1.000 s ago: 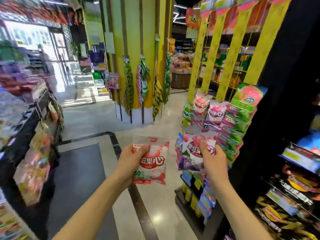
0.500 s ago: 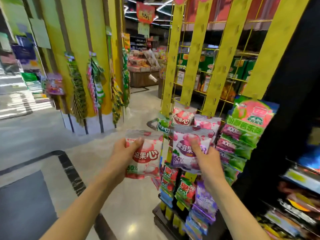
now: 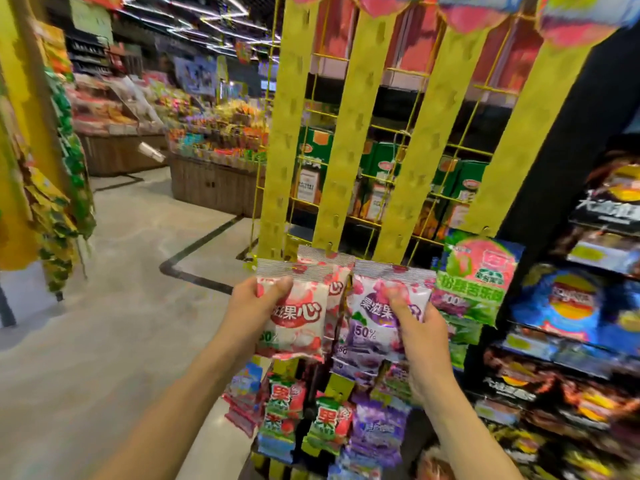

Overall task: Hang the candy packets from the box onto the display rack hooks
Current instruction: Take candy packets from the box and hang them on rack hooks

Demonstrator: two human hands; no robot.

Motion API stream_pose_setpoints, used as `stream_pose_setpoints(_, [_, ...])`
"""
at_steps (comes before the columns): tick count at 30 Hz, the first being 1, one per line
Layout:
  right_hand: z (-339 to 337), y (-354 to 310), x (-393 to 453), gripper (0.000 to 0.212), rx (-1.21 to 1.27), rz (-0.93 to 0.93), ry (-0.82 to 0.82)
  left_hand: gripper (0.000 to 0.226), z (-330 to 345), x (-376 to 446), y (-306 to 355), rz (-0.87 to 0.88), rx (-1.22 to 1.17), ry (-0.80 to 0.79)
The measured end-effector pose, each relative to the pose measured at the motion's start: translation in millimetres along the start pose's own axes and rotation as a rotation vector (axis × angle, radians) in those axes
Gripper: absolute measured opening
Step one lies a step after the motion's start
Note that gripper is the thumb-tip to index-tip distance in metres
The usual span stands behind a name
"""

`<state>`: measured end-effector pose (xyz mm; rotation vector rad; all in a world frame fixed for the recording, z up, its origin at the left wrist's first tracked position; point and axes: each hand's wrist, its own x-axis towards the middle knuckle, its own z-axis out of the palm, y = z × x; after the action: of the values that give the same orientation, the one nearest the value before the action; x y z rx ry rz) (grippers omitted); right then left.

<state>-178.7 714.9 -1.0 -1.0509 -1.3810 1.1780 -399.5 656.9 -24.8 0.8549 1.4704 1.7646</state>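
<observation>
My left hand (image 3: 256,308) grips a red-and-white candy packet (image 3: 298,317) by its left edge, thumb on its front. My right hand (image 3: 420,327) holds a purple-and-white candy packet (image 3: 375,327), thumb pressed on its front. Both packets are upright, side by side, just in front of the display rack's yellow hanging strips (image 3: 346,143). Behind them another red packet (image 3: 337,271) hangs from a strip. A green packet (image 3: 478,271) hangs to the right. Several more packets (image 3: 329,420) hang lower down. No box is in view.
A dark shelf of snack bags (image 3: 571,306) stands close on the right. Beyond the wire rack are green cartons (image 3: 315,161). A wooden produce stand (image 3: 211,181) sits across the pale floor (image 3: 114,306), and a yellow pillar with hanging snacks (image 3: 52,202) is at the left.
I have turned right and moved closer to the rack. Both hands have carried their packets up to the bottom of the yellow strips, nearer together.
</observation>
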Motion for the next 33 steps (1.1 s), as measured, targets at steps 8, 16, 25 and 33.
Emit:
stream_pose_setpoints(8, [5, 1, 23, 0.038, 0.038, 0.007, 0.082, 0.029, 23, 39, 11, -0.029, -0.019, -0.149])
stream_pose_setpoints(16, [2, 3, 36, 0.018, 0.041, -0.032, 0.089, 0.037, 47, 67, 25, -0.002, -0.009, -0.218])
stream_pose_setpoints(25, [-2, 7, 44, 0.025, -0.012, -0.033, 0.141, 0.035, 64, 94, 33, 0.047, -0.015, -0.235])
stream_pose_setpoints(33, [-1, 12, 46, 0.035, -0.052, -0.078, 0.123, 0.047, 70, 109, 43, 0.084, 0.013, -0.226])
